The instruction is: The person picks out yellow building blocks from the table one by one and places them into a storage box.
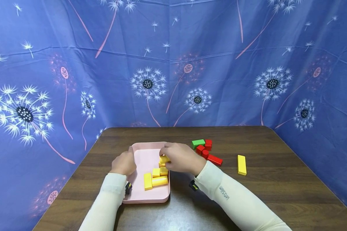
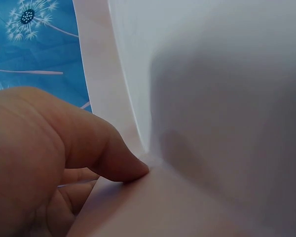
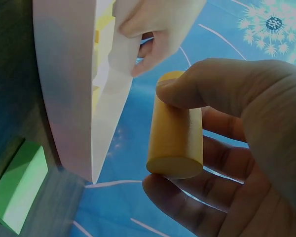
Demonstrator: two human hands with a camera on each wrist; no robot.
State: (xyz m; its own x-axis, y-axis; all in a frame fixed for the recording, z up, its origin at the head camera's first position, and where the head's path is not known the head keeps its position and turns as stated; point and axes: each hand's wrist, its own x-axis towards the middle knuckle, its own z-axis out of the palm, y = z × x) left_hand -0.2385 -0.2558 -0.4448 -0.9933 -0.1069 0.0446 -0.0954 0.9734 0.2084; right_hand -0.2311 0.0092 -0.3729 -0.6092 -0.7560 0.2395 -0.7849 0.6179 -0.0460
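Observation:
My right hand (image 1: 182, 157) grips a yellow cylinder block (image 3: 175, 133) over the right side of a pink tray (image 1: 146, 201). Thumb and fingers wrap the cylinder in the right wrist view. With thumb inside and fingers outside, my left hand (image 1: 123, 163) pinches the tray's left wall; the thumb (image 2: 121, 155) presses near a corner in the left wrist view. Inside the tray, along its right half, lie an upright-lying yellow rectangular block (image 1: 148, 181), another yellow cylinder (image 1: 160, 181) and a few small yellow blocks (image 1: 156, 172), some partly behind my right hand.
Right of the tray on the brown wooden table (image 1: 266, 192) sit a green block (image 1: 198, 143) and several red blocks (image 1: 215, 159). Farther right lies a long yellow block (image 1: 241, 165). A blue dandelion-print cloth (image 1: 167, 80) hangs behind the table.

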